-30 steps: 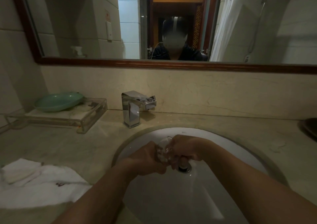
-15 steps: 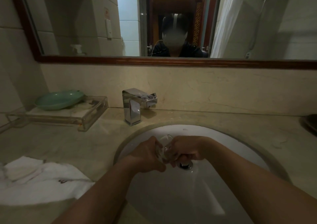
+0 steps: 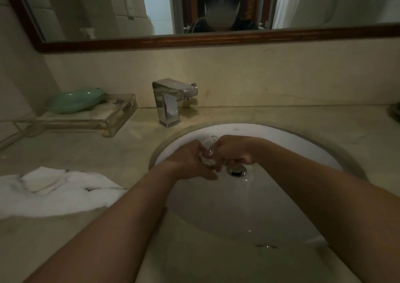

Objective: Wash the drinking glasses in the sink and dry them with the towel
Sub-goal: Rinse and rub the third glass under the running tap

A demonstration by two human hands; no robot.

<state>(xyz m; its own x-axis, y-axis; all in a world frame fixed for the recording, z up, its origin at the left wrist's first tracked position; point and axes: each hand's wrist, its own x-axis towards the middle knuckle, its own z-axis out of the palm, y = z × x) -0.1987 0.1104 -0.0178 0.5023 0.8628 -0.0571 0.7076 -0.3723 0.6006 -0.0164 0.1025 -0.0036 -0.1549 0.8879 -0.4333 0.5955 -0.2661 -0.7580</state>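
Head view: left hand (image 3: pixel 188 163) and right hand (image 3: pixel 234 150) each grip the drinking glass (image 3: pixel 207 163) over the sink (image 3: pixel 285 150).

head camera looks forward and down, close over the sink (image 3: pixel 281 139).

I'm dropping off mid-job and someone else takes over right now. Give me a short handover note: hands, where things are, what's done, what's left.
Left hand: grip curled round the drinking glass, low in the sink, just left of the drain.
Right hand: fingers pinch the same glass from the other side.
Towel: crumpled on the counter left of the sink, no hand on it.
Faucet: no stream that I can make out.
Done: washing is under way; how clean the glass is cannot be told.
Left: finish washing, then dry it with the towel. No other glasses in view.
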